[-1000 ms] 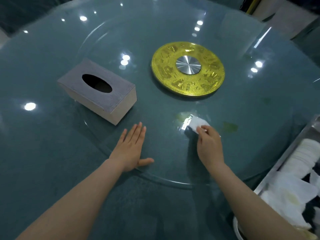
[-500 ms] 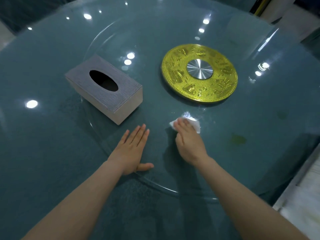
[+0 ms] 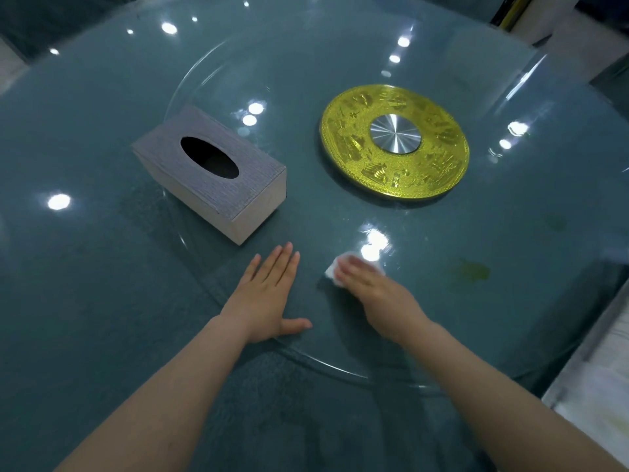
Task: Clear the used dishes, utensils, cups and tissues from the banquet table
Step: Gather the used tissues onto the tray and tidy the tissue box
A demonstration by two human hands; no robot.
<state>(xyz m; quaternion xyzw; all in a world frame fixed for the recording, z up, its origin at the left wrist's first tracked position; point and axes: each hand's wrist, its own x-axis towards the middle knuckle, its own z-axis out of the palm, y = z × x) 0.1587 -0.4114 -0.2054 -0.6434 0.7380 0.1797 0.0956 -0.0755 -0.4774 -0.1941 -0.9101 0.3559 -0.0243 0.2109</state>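
From the head camera, the right hand (image 3: 369, 284) has slid its white tissue (image 3: 335, 274) left across the glass turntable (image 3: 340, 216) since a second ago, fingers pressing flat on the crumpled wad, blurred. The left hand (image 3: 269, 296) stays flat and released on the glass. The grey tissue box (image 3: 211, 173) shows a dark opening on the worktop (image 3: 68, 267).

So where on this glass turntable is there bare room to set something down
Bare glass lies between the tissue box and the gold centre disc, and across the far side behind both. Right of the right hand it is open but carries a greenish stain. The near edge is crowded: the left hand lies flat, and the right presses a white tissue.
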